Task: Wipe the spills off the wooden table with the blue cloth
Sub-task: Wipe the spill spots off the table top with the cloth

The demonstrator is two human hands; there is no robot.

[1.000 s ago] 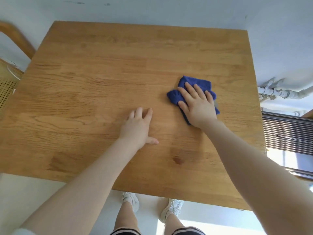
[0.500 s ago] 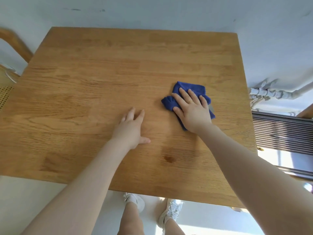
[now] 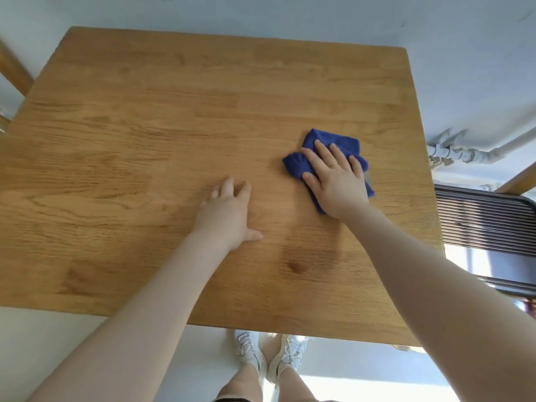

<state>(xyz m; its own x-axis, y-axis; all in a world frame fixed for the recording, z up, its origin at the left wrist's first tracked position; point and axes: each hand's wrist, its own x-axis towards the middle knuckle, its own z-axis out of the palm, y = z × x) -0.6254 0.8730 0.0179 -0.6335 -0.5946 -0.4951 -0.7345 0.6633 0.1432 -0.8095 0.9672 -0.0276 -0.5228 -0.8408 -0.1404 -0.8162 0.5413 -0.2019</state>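
Head view: blue cloth (image 3: 336, 143) lies crumpled on the wooden counter (image 3: 174, 117) toward its right edge, mostly hidden beneath the right hand (image 3: 336, 181), pressed flat with fingers spread. Left hand (image 3: 229, 213) rests released on bare wood, fingertips blurred.

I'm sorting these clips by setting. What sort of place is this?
Probably a room in a home, perhaps a dining corner: a wooden table set near a pale wall, exposed pipes along that wall, and a wooden chair at the table's side.
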